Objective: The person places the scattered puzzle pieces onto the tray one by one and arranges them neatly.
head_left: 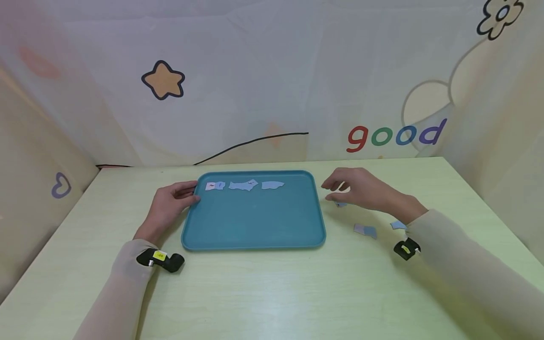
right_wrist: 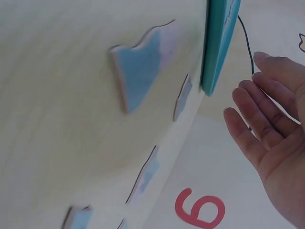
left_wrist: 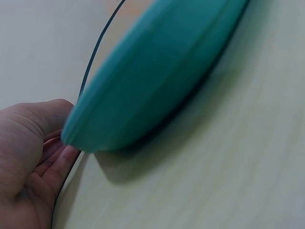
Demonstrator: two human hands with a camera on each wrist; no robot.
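Left hand (head_left: 167,200), centre-left of frame: pinching left rim of tray (head_left: 255,222). Right hand (head_left: 361,189), right of centre: empty, fingers parted, loosely bent, just over part-hidden card piece (head_left: 341,205). Two-tone piece (head_left: 366,231) lower in frame, right of tray; long axis slanting down rightward; right hand nearer.

The pale, light-grained table (head_left: 272,293) carries a blue-green tray (head_left: 255,226). Right of the tray, flat, jagged pieces lie directly on the wood-look surface: a small piece (head_left: 341,204) nearest the tray's right rim, a lilac-and-blue piece (head_left: 365,231) beyond its lower right corner, and a blue piece (head_left: 398,225) farther right of the tray.
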